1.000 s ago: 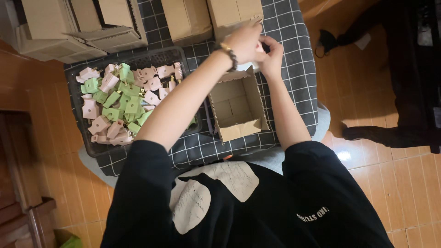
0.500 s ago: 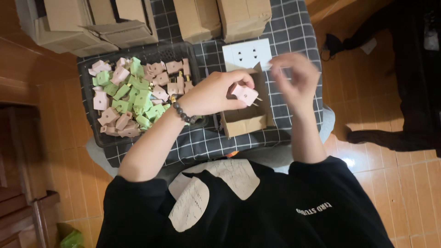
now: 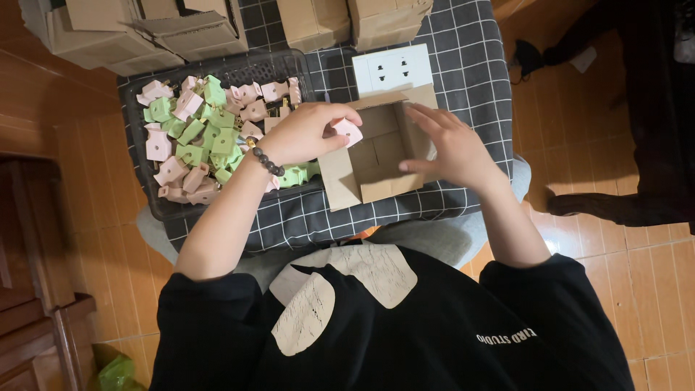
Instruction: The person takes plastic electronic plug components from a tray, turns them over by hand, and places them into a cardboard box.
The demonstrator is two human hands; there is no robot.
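My left hand [image 3: 308, 132] grips a small pink plug piece [image 3: 348, 131] and holds it over the left edge of an open brown cardboard box [image 3: 376, 174]. My right hand [image 3: 449, 143] rests on the box's right wall with fingers spread. The box sits on a dark checked cloth [image 3: 463, 65]. To its left a black mesh tray [image 3: 239, 66] holds several pink and green plug pieces [image 3: 199, 134]. A white socket plate [image 3: 392, 69] lies just behind the box.
Several closed cardboard boxes [image 3: 137, 29] stand along the far edge of the cloth. An orange tiled floor [image 3: 622, 268] lies to the right, with dark objects [image 3: 630, 108] on it. Wooden furniture [image 3: 29, 318] stands at the left.
My left hand came down from the far side with the pink piece to the box's left edge. My right hand dropped onto the box's right wall. The white plate now lies uncovered.
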